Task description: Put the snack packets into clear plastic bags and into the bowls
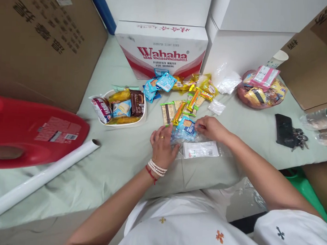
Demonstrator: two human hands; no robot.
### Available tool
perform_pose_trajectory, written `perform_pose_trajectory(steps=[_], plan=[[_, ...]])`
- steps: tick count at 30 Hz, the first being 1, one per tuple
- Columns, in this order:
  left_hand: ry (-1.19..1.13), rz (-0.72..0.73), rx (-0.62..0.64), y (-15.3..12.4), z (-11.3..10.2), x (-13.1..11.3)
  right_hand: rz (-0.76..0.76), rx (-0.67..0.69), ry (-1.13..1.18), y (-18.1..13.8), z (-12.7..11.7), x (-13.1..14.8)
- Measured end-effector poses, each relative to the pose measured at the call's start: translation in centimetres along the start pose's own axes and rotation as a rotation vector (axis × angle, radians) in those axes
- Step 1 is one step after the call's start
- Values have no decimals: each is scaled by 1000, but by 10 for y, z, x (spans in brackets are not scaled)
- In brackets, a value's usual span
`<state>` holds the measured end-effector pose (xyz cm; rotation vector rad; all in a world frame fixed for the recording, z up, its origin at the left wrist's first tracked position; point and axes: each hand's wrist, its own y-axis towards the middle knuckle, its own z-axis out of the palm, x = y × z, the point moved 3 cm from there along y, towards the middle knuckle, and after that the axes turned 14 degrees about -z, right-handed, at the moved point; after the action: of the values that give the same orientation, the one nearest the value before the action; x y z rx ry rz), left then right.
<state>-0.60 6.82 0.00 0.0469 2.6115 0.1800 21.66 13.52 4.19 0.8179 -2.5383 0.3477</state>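
My left hand [164,146] lies with fingers apart at the left edge of a clear plastic bag [176,137]. My right hand [212,128] has its fingers pinched together at the right edge of a small blue snack packet [187,126], which rests on the bag. A white packet with a barcode [200,149] lies just in front of it. Beyond my hands are wrapped crackers [168,113], yellow-orange snack sticks [179,114], light-blue snack packets [166,82] and yellow-wrapped snacks [208,87]. To the left, a white bowl [128,124] holds several wrapped snacks.
A Wahaha water carton [164,46] stands at the back. Right of it are crumpled clear plastic [227,81], a reddish bowl of snacks [247,102], and a black pouch with keys [285,131]. A red jug [44,131] and white roll [47,175] lie left.
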Motion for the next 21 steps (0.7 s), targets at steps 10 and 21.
perform_pose_trajectory(steps=[10,21], plan=[[-220,-62,176,17,7,14,-403,78,-318,-84,34,49],[-131,88,216,-15,-25,36,-306,-238,51,-130,65,38]])
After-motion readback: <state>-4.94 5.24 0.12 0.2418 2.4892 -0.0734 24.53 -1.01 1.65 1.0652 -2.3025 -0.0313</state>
